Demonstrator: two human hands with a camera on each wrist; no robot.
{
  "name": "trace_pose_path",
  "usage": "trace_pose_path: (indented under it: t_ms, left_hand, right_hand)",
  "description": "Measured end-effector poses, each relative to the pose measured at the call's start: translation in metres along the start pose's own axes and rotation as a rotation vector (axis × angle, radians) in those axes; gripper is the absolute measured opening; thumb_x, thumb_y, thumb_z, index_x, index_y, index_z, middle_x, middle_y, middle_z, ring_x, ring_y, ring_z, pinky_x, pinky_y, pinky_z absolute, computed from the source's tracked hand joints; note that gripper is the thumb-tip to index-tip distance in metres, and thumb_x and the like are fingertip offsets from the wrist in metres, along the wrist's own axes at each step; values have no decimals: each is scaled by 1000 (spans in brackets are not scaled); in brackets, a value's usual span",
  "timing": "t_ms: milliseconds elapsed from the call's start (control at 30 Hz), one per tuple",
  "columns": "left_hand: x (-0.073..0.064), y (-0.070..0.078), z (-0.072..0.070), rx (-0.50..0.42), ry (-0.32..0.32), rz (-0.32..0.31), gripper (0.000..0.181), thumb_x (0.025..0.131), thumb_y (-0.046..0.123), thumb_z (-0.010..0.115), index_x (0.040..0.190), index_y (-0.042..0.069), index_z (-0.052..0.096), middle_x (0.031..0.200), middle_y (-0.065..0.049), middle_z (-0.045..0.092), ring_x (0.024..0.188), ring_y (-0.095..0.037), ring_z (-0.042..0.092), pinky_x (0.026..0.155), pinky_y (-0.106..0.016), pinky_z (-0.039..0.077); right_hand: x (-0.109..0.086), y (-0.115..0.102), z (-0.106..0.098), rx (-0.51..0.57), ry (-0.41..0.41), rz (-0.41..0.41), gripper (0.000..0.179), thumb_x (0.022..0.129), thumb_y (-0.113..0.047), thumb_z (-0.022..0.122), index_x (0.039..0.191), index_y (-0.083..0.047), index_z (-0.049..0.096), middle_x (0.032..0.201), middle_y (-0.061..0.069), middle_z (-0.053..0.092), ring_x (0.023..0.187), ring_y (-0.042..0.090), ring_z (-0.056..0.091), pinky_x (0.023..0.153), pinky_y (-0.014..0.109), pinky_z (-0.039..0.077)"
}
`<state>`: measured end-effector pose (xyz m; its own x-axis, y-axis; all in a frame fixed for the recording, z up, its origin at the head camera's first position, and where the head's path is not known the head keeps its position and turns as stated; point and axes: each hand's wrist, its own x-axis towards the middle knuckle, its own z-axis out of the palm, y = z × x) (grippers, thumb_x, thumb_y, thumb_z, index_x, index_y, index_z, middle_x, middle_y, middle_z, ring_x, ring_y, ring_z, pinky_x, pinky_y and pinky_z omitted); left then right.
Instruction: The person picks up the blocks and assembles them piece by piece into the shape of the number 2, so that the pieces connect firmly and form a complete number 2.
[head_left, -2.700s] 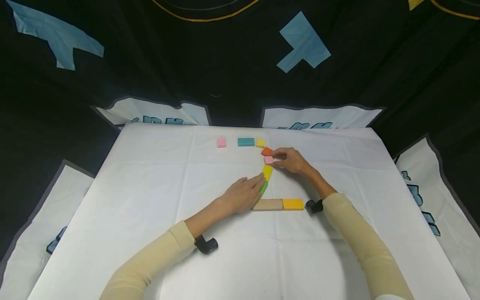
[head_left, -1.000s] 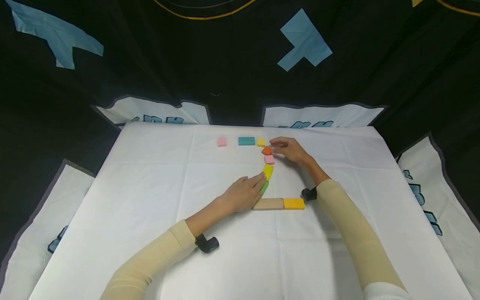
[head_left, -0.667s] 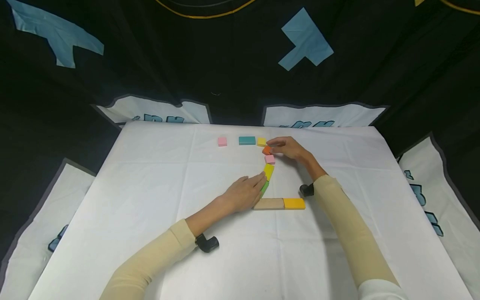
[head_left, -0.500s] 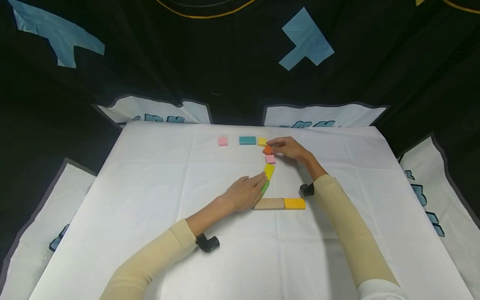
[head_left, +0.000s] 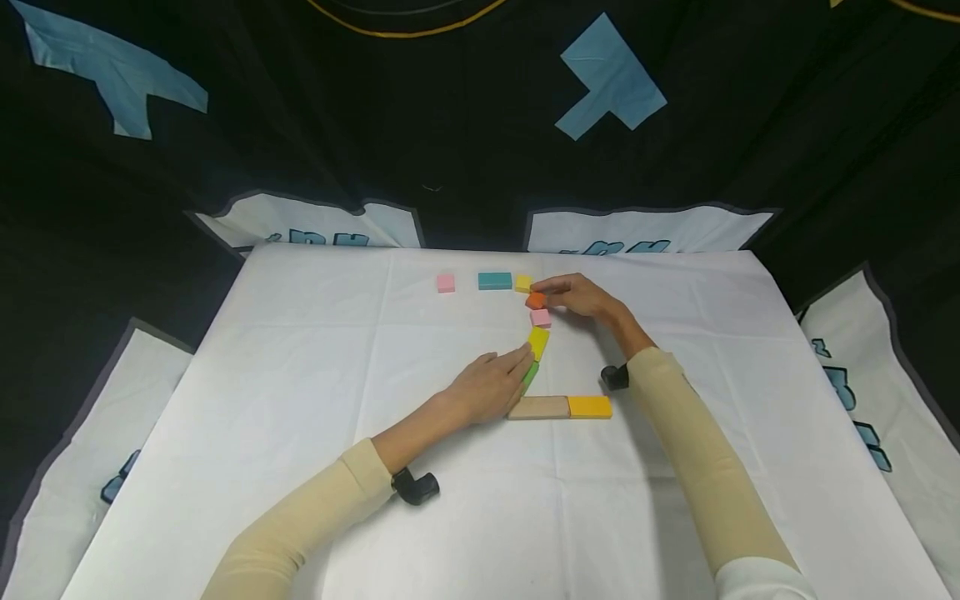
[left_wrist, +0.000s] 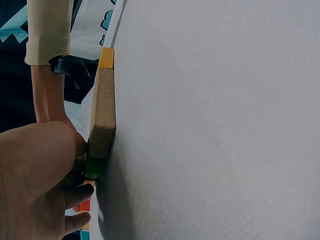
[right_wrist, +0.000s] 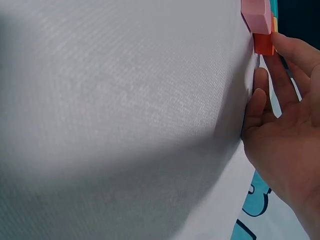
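The right hand (head_left: 581,298) had its fingertips (right_wrist: 280,42) on the orange block (head_left: 535,300), touching it rather than wrapped round it, with the fingers fairly straight. That block sat tilted just below the small yellow block (head_left: 522,283) and right above the pink block (head_left: 540,317), so it formed the bend in the chain. The left hand (head_left: 487,387) lay flat with straight fingers against the green block (head_left: 529,376) and the yellow block (head_left: 537,342) above it, steadying the lower stretch; the green one met the end of the plain wood block (head_left: 537,407), with an amber block (head_left: 589,407) butted onto that.

Up the surface (head_left: 300,375) from the orange block, a teal block (head_left: 494,281) and a second pink block (head_left: 446,283) lay in a loose row with gaps.

My take on doing it well: nudge the orange block with small fingertip pushes, not a lift, so its corners just meet the neighbours without shoving them. Keeping the left hand pressed on the green and yellow pieces looked smart, since the cloth could let the whole curve slide. Go slow near the pink one, because it's light and would probably skate.
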<state>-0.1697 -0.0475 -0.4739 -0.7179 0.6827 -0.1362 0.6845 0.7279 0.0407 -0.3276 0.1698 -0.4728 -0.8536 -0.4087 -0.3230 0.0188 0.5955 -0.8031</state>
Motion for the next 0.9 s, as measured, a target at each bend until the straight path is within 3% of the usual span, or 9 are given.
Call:
trace_pose_path:
  t_ms: [900]
  left_hand:
    - [0,-1,1,39,6,8,56,108,33,42,156,6,31,162,-8,27,147,-18,25,112,-40,36]
  right_hand:
    - [2,0,5,-30,74,25,35,97,-20,66,131,-12,67,144,9,54,133,28,41,115,52,27]
